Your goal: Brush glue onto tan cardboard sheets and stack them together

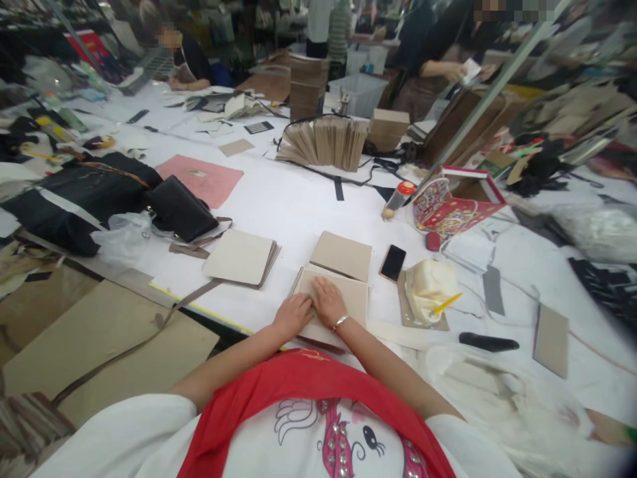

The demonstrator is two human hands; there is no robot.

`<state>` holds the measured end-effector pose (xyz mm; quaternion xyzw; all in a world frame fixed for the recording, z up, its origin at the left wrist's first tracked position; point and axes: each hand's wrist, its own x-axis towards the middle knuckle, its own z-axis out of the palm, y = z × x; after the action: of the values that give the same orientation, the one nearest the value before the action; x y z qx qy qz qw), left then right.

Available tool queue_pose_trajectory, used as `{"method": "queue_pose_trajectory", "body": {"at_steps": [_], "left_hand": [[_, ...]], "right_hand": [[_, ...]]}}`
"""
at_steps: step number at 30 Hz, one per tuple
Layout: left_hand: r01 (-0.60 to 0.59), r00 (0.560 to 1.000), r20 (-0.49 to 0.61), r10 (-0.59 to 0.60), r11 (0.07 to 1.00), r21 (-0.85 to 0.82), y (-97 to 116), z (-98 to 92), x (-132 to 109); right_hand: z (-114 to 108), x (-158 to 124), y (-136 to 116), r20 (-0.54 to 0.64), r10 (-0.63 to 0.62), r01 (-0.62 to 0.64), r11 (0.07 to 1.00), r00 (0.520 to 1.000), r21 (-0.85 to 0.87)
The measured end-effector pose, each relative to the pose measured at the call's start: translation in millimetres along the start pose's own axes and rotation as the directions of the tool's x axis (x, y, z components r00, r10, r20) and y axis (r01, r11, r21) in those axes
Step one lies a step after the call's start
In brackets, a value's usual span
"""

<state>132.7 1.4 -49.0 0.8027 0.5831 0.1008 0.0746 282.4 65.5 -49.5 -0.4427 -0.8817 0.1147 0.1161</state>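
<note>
A stack of beige rectangular board panels (354, 302) lies in front of me at the table's near edge. My right hand (328, 302), with a bracelet at the wrist, rests on the top panel with its fingers stretched out. Close beside it, my left hand (294, 313) lies over the panel's left part, fingers slightly bent and pointing at the right hand. Neither hand visibly grips anything. Just beyond is another beige panel (343, 255), touching or overlapping the far side of the stack. To the left sits a second pile of beige panels (242, 257) with rounded corners.
Right of the panels are a phone (393, 263), a yellowish wrapped block (432, 289), a black tool-like object (488, 342) and a red patterned bag (458, 202). A black wallet-like case (182, 208) lies left. Fanned brown pieces (323, 143) stand farther back. Co-workers are beyond.
</note>
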Motion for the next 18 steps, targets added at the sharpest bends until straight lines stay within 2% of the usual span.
{"method": "queue_pose_trajectory", "body": {"at_steps": [3,7,10,13,14,15,16,18], "left_hand": [[-0.041,0.999,-0.03,0.041,0.999,0.01,-2,16.4,-10],[-0.047,0.999,-0.007,0.047,0.999,0.025,-10,20.1,-12],[-0.062,0.998,0.021,0.061,0.997,0.05,-15,14.5,-9],[-0.087,0.996,0.044,0.083,0.993,0.08,-16,7.1,-5],[-0.089,0.996,0.039,0.086,0.992,0.091,-14,5.7,-3],[-0.092,0.996,0.026,0.09,0.991,0.101,-11,5.5,0],[-0.097,0.995,0.004,0.098,0.99,0.105,-6,6.7,5],[-0.129,0.99,-0.049,0.134,0.987,0.098,9,13.4,15]], "right_hand": [[8,-3,11,0.068,0.002,0.0,0.999,0.998,-0.032],[-2,-25,36,0.069,0.097,-0.091,0.992,0.993,-0.081],[-16,-52,57,0.016,0.192,-0.19,0.978,0.981,-0.084],[-31,-90,85,-0.121,0.286,-0.29,0.957,0.951,-0.025],[-37,-105,97,-0.188,0.356,-0.359,0.933,0.915,0.017],[-44,-120,110,-0.255,0.459,-0.457,0.886,0.851,0.071],[-52,-134,124,-0.313,0.584,-0.573,0.808,0.749,0.137],[-68,-159,154,-0.353,0.801,-0.77,0.581,0.484,0.264]]}}
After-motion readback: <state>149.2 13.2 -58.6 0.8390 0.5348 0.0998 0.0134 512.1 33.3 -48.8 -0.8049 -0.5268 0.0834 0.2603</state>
